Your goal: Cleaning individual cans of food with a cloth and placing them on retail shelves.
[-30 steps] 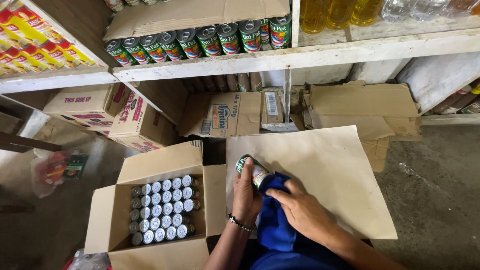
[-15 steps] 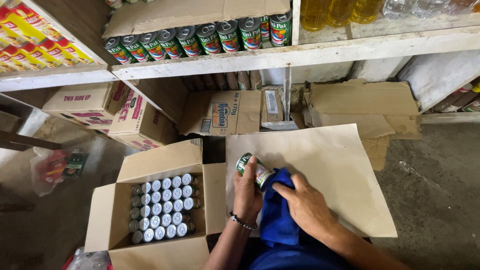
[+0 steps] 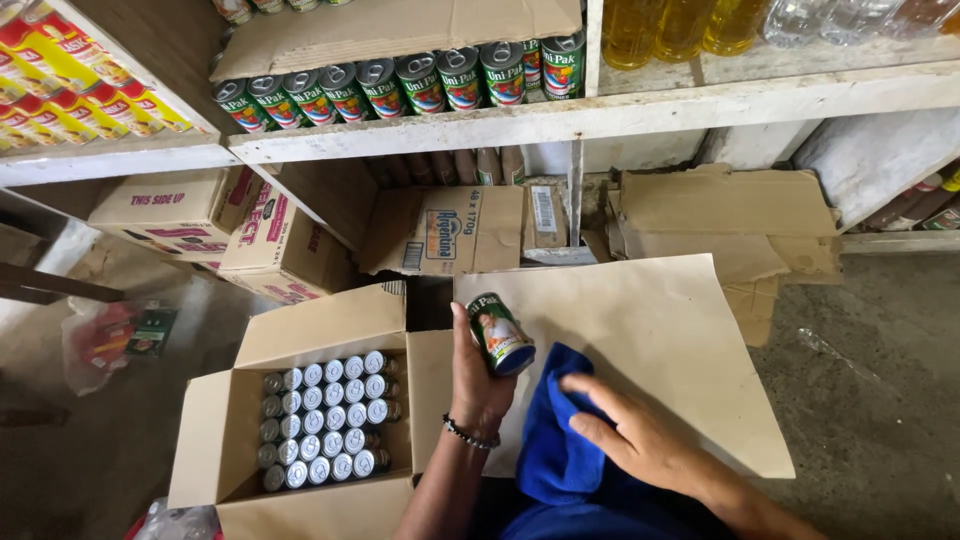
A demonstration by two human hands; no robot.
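Left hand (image 3: 478, 378) around one can (image 3: 501, 333)

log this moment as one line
left hand: holds green can | right hand: on blue cloth | open carton of cans at left

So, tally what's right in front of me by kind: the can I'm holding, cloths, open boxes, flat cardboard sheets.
Can, held in the left hand: 1
Blue cloth under the right hand: 1
Open box of cans: 1
Flat cardboard sheet: 1
Total: 4

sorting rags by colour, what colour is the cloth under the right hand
Solid blue cloth, plain with no pattern, lying under the right hand; the head view shows it best.
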